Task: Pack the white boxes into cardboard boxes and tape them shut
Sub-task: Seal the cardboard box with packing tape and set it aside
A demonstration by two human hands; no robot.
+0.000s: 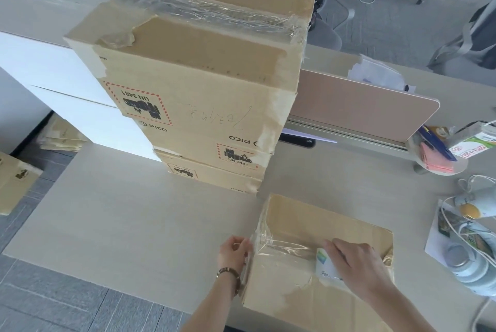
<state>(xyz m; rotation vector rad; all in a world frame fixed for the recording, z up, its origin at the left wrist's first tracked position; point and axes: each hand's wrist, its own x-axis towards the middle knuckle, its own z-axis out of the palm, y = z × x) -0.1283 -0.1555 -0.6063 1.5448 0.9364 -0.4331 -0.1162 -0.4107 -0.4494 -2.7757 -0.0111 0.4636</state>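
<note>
On cardboard box — both hands, tape

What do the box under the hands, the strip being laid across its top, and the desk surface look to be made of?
Box: brown cardboard, matte, with torn paper patches where old tape came off. Strip: clear plastic tape, glossy and wrinkled, catching highlights. Desk: probably pale wood-grain laminate, smooth with a faint straight grain; solid wood cannot be ruled out.

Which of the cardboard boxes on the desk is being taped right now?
The low cardboard box nearest the person. The left hand holds the clear tape at its edge; the right hand holds a white dispenser. The stacked boxes behind are untouched.
</note>
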